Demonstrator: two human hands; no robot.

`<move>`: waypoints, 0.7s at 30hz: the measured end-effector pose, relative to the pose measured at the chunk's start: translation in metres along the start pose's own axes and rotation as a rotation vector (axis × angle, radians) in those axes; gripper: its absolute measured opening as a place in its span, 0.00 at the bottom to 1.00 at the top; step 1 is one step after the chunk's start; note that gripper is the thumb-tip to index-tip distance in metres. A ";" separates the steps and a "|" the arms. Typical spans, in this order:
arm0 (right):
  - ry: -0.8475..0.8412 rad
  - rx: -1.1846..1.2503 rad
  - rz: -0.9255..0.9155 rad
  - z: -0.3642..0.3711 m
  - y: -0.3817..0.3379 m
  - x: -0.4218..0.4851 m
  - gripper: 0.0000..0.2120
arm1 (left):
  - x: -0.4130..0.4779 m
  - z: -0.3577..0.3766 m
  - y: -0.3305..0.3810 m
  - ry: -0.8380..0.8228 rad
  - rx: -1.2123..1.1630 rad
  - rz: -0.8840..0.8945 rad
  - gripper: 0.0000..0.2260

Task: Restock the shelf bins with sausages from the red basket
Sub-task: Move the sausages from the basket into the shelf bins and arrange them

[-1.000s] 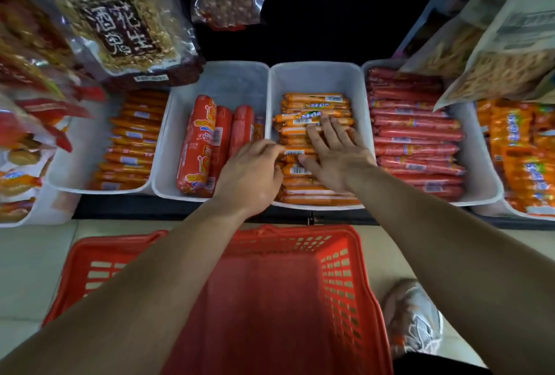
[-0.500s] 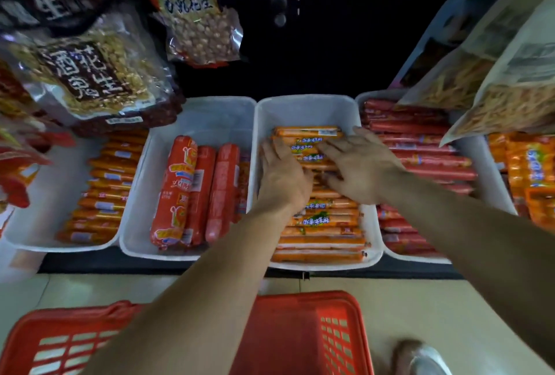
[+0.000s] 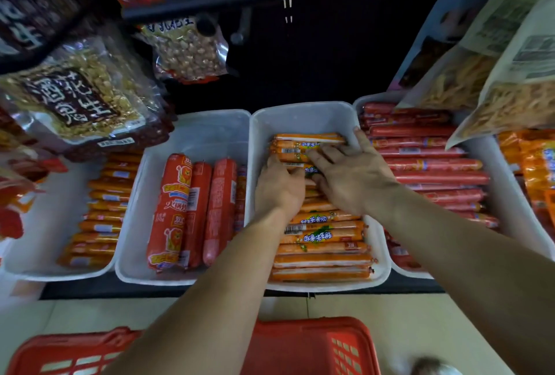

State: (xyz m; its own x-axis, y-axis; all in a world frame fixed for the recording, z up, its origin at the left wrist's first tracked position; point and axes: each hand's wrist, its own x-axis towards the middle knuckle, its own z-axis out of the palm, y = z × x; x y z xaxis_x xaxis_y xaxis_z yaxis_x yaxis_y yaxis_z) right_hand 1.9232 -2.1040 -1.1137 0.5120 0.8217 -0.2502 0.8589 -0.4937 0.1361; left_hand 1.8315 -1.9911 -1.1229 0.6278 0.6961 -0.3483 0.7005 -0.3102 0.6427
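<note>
Both hands down in the middle white bin (image 3: 300, 113), pressed onto the stack of orange sausages (image 3: 321, 236) lying crosswise in it. Left hand (image 3: 279, 185) palm down with fingers curled over the pile, fingertips hidden among the wrappers; cannot tell whether clamped on any one sausage. Right hand (image 3: 351, 176) flat and spread, fingers splayed across the upper sausages, thumb reaching up near the bin's right wall, gripping nothing visible. Hands just beside each other, nearly touching at the fingers. Sausages beneath the palms covered from sight. Red basket (image 3: 312, 344) low in view on the floor, cut off by the bottom edge and partly blocked by the left forearm, contents not visible. Fat red sausages (image 3: 177, 209) in the neighbouring bin to the left; long red sausages (image 3: 432, 164) to the right, partly hidden under hanging snack bags (image 3: 510, 95). Peanut packets (image 3: 75, 95) blurred at upper left.
</note>
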 end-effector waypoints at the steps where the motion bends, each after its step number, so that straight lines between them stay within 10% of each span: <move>1: 0.018 0.007 0.012 0.000 0.001 0.002 0.28 | 0.001 -0.002 -0.002 0.002 -0.025 0.009 0.18; 13: -0.003 -0.003 -0.069 -0.007 0.011 0.018 0.25 | 0.017 -0.009 -0.002 -0.123 -0.222 -0.131 0.14; 21: -0.027 -0.013 -0.109 0.003 0.006 0.012 0.35 | 0.033 0.009 -0.009 -0.151 -0.339 -0.137 0.37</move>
State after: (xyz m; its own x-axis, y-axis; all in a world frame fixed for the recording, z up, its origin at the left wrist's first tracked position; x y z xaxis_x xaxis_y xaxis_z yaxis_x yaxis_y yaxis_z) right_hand 1.9348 -2.0981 -1.1190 0.4150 0.8625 -0.2895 0.9097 -0.3977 0.1193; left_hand 1.8490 -1.9716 -1.1464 0.5966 0.6054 -0.5269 0.6455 0.0282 0.7633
